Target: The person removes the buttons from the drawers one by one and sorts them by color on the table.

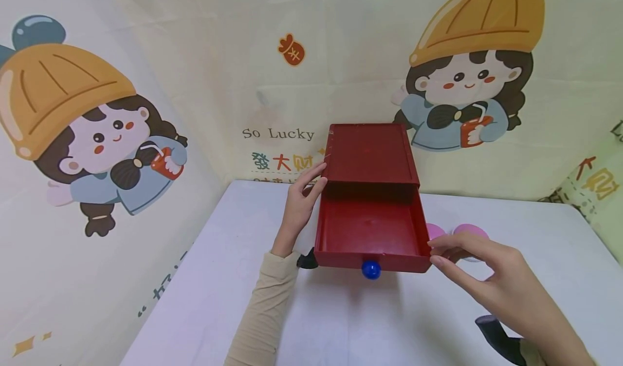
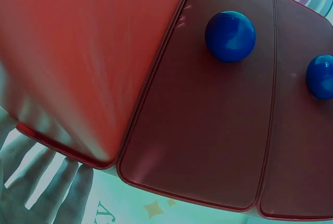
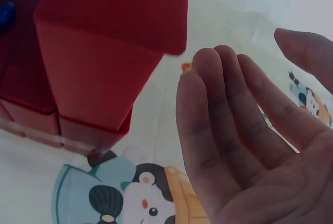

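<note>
A red drawer cabinet (image 1: pixel 372 152) stands on the table with its top drawer (image 1: pixel 372 231) pulled out. The drawer has a blue knob (image 1: pixel 371 270) on its front, and nothing lies on the visible part of its floor. Below it, the left wrist view shows two shut drawers, each with a round blue knob (image 2: pixel 230 36). My left hand (image 1: pixel 300 204) is at the cabinet's left side, its fingers extended against it. Beside the drawer's front right corner is my right hand (image 1: pixel 479 260); in the right wrist view its fingers (image 3: pixel 208 104) are apart from the drawer and hold nothing.
Pink round things (image 1: pixel 470 230) stand right of the cabinet, partly hidden by my right hand. A printed cloth (image 1: pixel 272 95) hangs behind the white table (image 1: pixel 233 236). Dark straps (image 1: pixel 498 333) show at both wrists.
</note>
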A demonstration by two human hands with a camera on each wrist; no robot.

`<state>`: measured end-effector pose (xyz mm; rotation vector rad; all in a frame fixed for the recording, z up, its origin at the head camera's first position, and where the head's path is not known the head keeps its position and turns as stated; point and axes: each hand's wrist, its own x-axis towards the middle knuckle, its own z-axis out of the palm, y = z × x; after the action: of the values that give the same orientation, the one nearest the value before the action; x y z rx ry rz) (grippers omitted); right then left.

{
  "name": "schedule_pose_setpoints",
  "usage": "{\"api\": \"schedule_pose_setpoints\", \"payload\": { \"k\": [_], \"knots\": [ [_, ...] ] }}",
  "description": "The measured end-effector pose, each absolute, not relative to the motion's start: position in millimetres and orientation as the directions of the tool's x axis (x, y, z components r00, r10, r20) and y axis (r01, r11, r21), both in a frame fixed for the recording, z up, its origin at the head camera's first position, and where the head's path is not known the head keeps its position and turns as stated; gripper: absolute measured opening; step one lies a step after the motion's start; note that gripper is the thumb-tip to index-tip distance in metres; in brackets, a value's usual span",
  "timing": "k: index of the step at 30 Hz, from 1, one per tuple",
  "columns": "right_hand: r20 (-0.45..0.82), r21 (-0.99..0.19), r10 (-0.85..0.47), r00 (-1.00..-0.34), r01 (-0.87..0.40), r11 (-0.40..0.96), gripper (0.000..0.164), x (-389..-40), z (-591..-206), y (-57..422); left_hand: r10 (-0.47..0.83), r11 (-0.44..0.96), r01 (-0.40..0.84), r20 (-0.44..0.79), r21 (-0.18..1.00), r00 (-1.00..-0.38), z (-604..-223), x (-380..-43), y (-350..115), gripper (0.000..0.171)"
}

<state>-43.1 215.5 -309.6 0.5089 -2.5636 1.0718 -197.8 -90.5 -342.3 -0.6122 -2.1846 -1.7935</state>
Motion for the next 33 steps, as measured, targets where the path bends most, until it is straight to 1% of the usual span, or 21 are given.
{"api": "schedule_pose_setpoints", "payload": {
  "k": [3,9,12,20,27,33],
  "knots": [
    [0.408,-0.613,-0.201,-0.891,-0.43,0.663,0.037,-42,-312,212,0.16,0.157,0.467,0.444,0.87,-0.881,-342,-198,-90,0.042],
    [0.418,-0.599,-0.232,-0.878,-0.458,0.657,0.037,-42,-318,208,0.158,0.16,0.464,0.442,0.871,-0.883,-343,-198,-90,0.042],
    [0.409,-0.596,-0.235,-0.882,-0.453,0.663,0.034,-41,-320,205,0.159,0.16,0.462,0.439,0.872,-0.884,-342,-198,-90,0.042],
    [0.293,-0.661,-0.258,-0.921,-0.39,0.642,0.025,-40,-326,197,0.147,0.141,0.461,0.442,0.876,-0.885,-349,-203,-91,0.042],
    [0.237,-0.69,-0.269,-0.933,-0.357,0.63,0.019,-42,-334,189,0.157,0.148,0.458,0.436,0.877,-0.886,-344,-200,-91,0.042],
    [0.147,-0.721,-0.257,-0.955,-0.281,0.634,0.021,-43,-340,182,0.154,0.156,0.461,0.439,0.874,-0.885,-344,-200,-90,0.042]
  ]
}}
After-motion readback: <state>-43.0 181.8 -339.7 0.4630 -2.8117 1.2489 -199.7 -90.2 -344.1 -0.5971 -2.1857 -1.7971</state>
